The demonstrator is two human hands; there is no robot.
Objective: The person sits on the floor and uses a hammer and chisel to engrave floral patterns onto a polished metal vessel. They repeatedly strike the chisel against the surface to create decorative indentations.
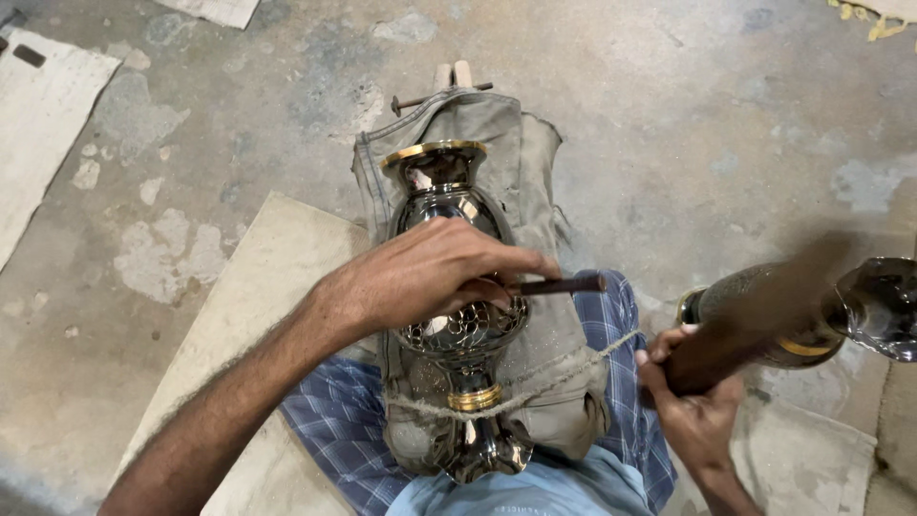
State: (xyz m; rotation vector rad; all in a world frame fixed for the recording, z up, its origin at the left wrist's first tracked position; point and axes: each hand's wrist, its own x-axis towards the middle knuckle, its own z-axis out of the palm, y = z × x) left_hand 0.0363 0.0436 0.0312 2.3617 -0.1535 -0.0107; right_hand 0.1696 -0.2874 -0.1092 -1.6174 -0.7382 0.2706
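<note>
Left hand (430,277), mid-frame, pinches a dark metal punch (564,285) against the belly of a polished silver vase (449,215) with brass bands. Vase lies lengthwise on grey cloth padding (521,153) at centre frame, tied down at the neck with a cord (573,358). Right hand (693,401), lower right, fingers clamped round a blurred wooden mallet (755,320). Concrete floor (669,96) beneath.
</note>
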